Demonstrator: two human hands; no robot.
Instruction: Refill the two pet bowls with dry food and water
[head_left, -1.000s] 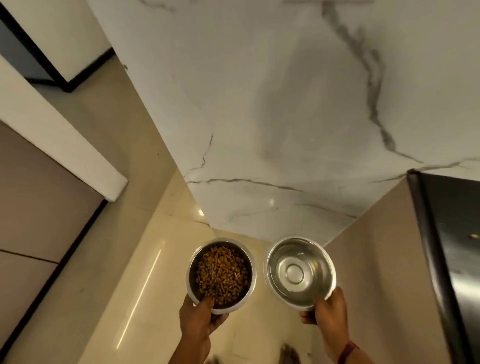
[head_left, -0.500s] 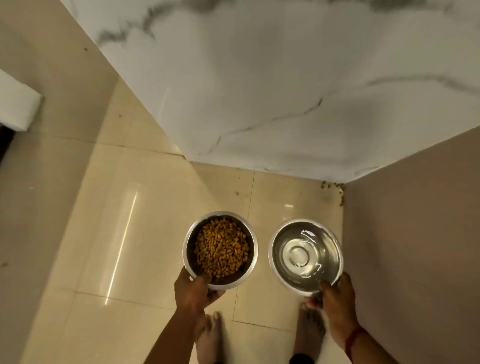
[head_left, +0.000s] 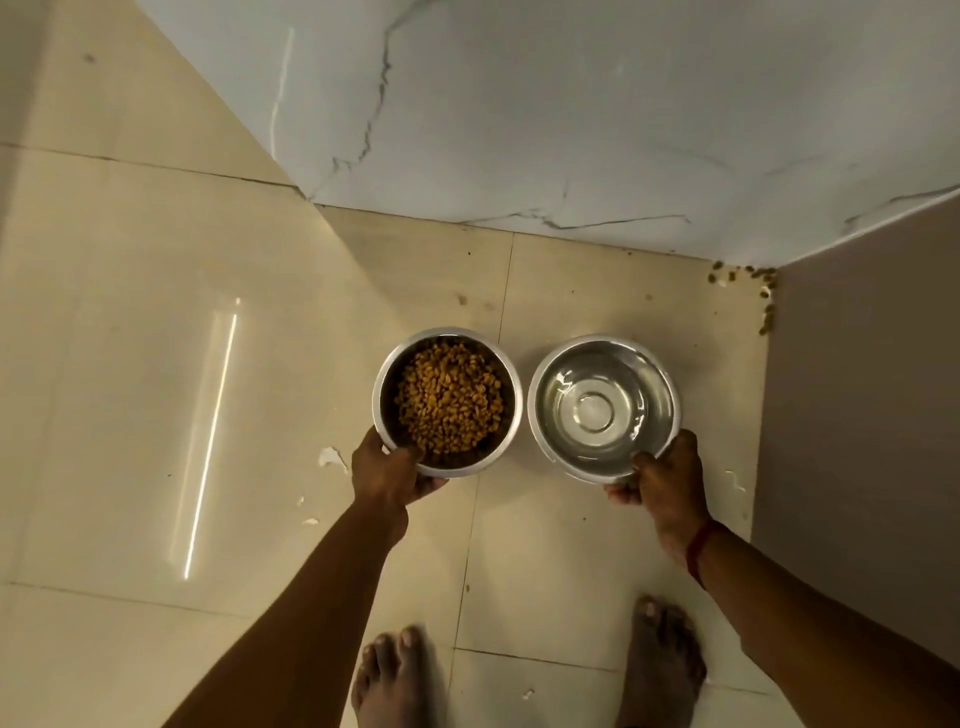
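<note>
Low over the glossy tiled floor (head_left: 130, 364), near the corner where the marble wall (head_left: 571, 104) meets a plain one, a person holds two steel pet bowls side by side. The left hand (head_left: 387, 470) pinches the near rim of the food bowl (head_left: 385, 400), thumb over the edge and fingers curled beneath. It is heaped with dry food (head_left: 449, 402). The right hand (head_left: 667, 478) grips the water bowl (head_left: 661, 387) the same way. Whether either bowl touches the floor cannot be told.

Each bowl hangs from one point on its rim, so a dipped far edge would likely slop water (head_left: 592, 415) onto slick tile by the bare feet (head_left: 662, 660). With the rims just apart, a knock could shed pellets to join the stray kibble (head_left: 763, 296) already in the corner.
</note>
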